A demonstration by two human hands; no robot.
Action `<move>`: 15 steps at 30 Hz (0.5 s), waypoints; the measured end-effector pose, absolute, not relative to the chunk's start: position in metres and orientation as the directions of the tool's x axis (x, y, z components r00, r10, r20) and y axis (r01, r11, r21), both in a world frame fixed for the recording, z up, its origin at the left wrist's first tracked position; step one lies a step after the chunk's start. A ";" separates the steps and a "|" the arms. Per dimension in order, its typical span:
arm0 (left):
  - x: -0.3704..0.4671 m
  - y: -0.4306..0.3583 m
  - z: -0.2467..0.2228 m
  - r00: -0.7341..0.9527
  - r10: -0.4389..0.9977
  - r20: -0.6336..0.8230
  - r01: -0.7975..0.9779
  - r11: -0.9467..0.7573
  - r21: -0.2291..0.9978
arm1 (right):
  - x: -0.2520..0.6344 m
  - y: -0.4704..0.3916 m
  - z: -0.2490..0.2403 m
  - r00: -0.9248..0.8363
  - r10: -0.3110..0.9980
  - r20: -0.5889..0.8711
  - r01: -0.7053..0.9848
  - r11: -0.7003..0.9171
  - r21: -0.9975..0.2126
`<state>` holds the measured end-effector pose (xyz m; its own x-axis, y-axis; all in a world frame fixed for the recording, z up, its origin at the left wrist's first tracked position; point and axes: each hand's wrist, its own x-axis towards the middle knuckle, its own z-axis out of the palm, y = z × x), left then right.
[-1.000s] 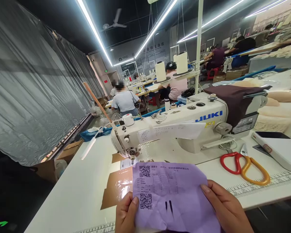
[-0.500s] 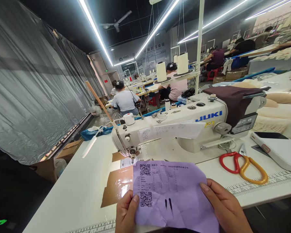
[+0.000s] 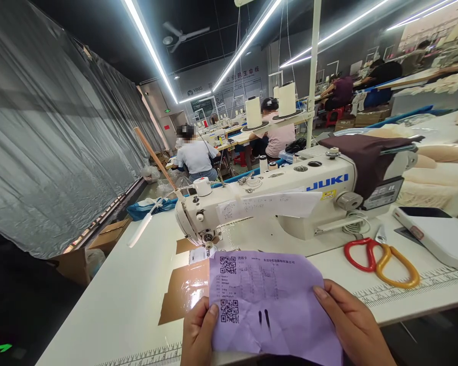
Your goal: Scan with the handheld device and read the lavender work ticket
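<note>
A creased purple paper sheet [image 3: 275,315] with two QR codes, printed text and two dark pen strokes is spread between both hands, above the near edge of the table. My left hand [image 3: 200,330] pinches its left edge, thumb on top. At the right edge, my right hand [image 3: 351,320] grips it the same way, its other fingers hidden behind the paper. Just beyond stands a white JUKI sewing machine [image 3: 259,188], with a strip of handwritten paper [image 3: 270,205] along its arm. Its needle area [image 3: 208,241] lies past the sheet's upper left corner.
Scissors [image 3: 381,259] with one red and one yellow handle lie right of the sheet. Behind them a phone [image 3: 425,213] rests on a white box [image 3: 438,239]. Brown board [image 3: 183,295] covers the table at left. Thread cones [image 3: 287,99] stand above the machine; several people [image 3: 196,155] sit beyond.
Both hands keep hold of the purple sheet, which stays nearly still. The view shifts very slightly. In the background, a seated person's head has turned a little and the ceiling fan has rotated.
</note>
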<state>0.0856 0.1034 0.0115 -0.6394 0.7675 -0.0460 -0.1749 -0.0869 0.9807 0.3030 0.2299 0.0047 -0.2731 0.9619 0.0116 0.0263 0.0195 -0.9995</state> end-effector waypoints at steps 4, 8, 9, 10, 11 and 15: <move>0.086 0.104 0.011 -0.651 0.757 -0.051 -0.187 -0.095 0.978 | 0.308 0.239 -0.009 -0.331 0.942 0.052 0.059 0.076 -0.995; 0.084 0.103 0.009 -0.643 0.763 -0.062 -0.197 -0.086 0.977 | 0.310 0.242 -0.014 -0.343 0.938 0.055 0.058 0.080 -0.995; 0.083 0.103 0.008 -0.638 0.768 -0.063 -0.200 -0.086 0.976 | 0.310 0.242 -0.014 -0.346 0.937 0.045 0.057 0.069 -0.996; 0.083 0.103 0.007 -0.636 0.770 -0.059 -0.200 -0.090 0.976 | 0.310 0.241 -0.013 -0.344 0.939 0.034 0.056 0.056 -0.997; 0.082 0.103 0.006 -0.635 0.770 -0.053 -0.197 -0.096 0.976 | 0.310 0.241 -0.013 -0.342 0.940 0.024 0.053 0.045 -0.998; 0.081 0.102 0.003 -0.634 0.773 -0.031 -0.176 -0.105 0.979 | 0.307 0.237 -0.008 -0.343 0.939 0.007 0.024 0.016 -1.000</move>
<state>0.0807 0.1022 0.0033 -0.6335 0.7731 -0.0313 -0.1764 -0.1050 0.9787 0.3074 0.2374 -0.0080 -0.3430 0.9393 0.0069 0.0239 0.0161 -0.9996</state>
